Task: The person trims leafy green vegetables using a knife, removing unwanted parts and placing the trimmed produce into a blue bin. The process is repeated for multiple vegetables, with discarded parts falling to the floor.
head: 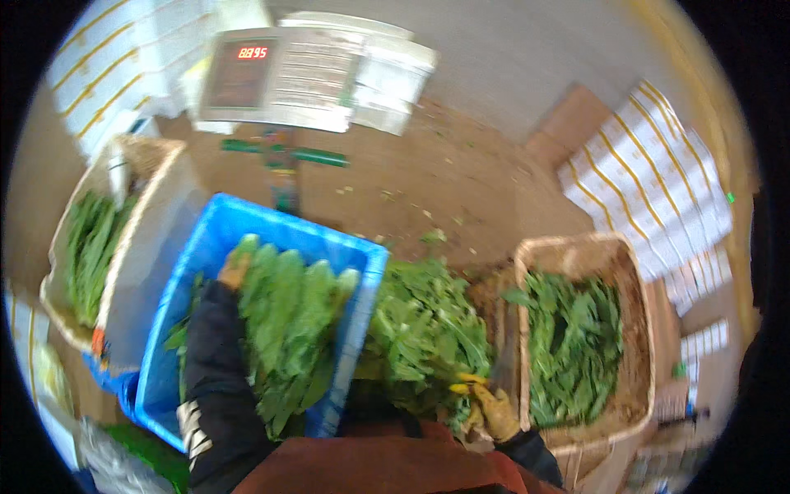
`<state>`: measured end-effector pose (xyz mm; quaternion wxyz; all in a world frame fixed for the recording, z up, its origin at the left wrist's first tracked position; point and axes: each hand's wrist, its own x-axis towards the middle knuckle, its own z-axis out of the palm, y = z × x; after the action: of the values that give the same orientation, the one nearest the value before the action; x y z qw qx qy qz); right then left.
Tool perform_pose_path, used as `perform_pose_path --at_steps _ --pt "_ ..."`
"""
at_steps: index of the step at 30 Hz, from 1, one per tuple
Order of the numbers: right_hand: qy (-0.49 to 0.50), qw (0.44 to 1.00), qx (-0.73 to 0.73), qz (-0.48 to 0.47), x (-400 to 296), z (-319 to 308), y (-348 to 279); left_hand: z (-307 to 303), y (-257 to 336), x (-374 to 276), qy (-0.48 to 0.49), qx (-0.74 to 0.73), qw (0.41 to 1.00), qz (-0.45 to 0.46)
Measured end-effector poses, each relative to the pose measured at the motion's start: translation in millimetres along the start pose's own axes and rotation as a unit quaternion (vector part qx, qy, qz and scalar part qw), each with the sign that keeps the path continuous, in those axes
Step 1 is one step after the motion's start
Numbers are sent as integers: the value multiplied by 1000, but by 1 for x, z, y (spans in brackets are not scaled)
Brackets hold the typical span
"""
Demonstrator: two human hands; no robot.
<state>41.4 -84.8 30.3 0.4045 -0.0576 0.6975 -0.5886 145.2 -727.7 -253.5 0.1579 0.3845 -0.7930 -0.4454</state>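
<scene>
My gloved left hand (233, 268) reaches into a blue plastic crate (296, 217). It rests against the upper end of the leftmost in a row of long green leafy heads (287, 309); its fingers are partly hidden, so its grip is unclear. Low on the right, my right hand (494, 412), in a yellowish work glove, is closed around a yellow-handled tool (469, 381), whose working end I cannot make out. Just in front of that hand lies a heap of loose leafy greens (426, 315), between the blue crate and a dirty pale crate (634, 395).
More greens (574, 346) fill the pale crate. At left, a white bin (154, 247) holds long leaves (92, 259). A digital scale head (278, 77) stands beyond the blue crate. White sheets with yellow stripes (648, 179) lie far right. Leaf scraps (386, 194) dot the brown floor.
</scene>
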Motion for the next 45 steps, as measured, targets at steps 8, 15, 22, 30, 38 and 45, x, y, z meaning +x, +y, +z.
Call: perform_pose_path --at_steps 8,15,22,30,38,45 --pt "-88 994 63 -7 12 -71 53 -80 38 -65 129 503 853 -49" --pt "531 828 4 180 63 -316 120 -43 78 -122 255 346 892 140" --pt "468 752 -444 138 187 -364 119 -26 223 -161 129 281 925 221" --pt "504 767 -398 -2 92 -431 -2 158 424 -227 -92 168 885 424" --pt "193 870 -288 -351 16 -307 -79 325 557 -317 -240 132 662 698" --pt "286 704 -493 -423 -61 -211 -33 258 488 -313 -445 62 802 394"
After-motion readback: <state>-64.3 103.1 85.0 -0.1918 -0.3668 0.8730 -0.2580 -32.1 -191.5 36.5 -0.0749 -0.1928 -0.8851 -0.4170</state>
